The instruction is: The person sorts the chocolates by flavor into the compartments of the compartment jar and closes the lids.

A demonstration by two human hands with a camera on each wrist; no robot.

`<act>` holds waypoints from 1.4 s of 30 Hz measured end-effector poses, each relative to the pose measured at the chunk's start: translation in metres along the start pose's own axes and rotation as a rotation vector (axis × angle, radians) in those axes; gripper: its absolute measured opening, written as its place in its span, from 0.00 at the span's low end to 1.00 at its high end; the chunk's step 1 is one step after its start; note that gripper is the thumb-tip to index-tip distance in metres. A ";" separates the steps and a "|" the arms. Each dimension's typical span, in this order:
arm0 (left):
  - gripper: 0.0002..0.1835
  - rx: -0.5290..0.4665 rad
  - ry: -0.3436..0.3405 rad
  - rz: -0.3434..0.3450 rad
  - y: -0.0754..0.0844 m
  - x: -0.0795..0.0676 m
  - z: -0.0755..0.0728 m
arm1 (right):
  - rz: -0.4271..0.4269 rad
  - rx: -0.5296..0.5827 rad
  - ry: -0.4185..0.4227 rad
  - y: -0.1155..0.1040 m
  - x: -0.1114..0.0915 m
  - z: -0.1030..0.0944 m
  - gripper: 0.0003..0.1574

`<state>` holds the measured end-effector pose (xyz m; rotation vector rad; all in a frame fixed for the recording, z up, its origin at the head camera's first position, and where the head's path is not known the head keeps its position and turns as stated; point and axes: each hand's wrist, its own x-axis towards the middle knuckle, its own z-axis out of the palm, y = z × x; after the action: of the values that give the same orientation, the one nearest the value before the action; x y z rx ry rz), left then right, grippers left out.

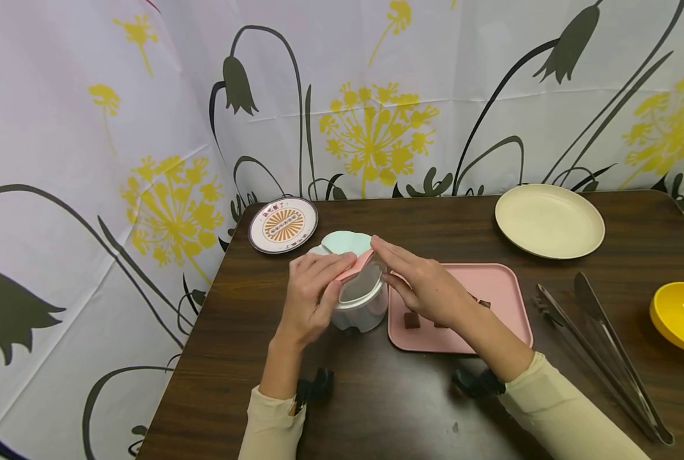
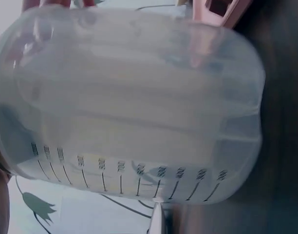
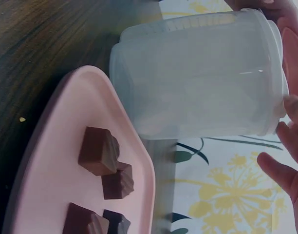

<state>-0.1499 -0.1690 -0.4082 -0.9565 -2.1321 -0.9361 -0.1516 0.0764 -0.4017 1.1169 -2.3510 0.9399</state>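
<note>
A clear plastic storage canister (image 1: 362, 314) stands upright on the table, its mint lid section (image 1: 346, 242) at the back. Measuring marks run along its wall in the left wrist view. The pink lid flap (image 1: 356, 266) is tilted up, uncovering part of the mouth. My left hand (image 1: 313, 291) pinches this flap, fingers over the top and thumb beneath. From the other side, my right hand (image 1: 425, 281) reaches in with fairly straight fingers, fingertips right at the flap's raised end. Brown chocolate pieces (image 3: 98, 151) lie on the pink tray (image 1: 462, 342), partly hidden under my right forearm.
A patterned plate (image 1: 284, 225) sits at the back left and a cream plate (image 1: 550, 222) at the back right. Metal tongs (image 1: 612, 358) lie right of the tray. Near the right edge is a yellow bowl (image 1: 683, 317). A printed curtain (image 1: 370, 96) hangs behind the table.
</note>
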 end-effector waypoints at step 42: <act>0.27 -0.001 0.156 -0.083 -0.011 -0.006 0.015 | 0.533 -0.258 0.261 0.026 -0.147 -0.069 0.32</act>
<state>-0.1586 -0.1645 -0.4247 -0.7743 -2.0526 -1.0183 -0.0784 0.2157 -0.4479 0.2486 -2.4921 0.8466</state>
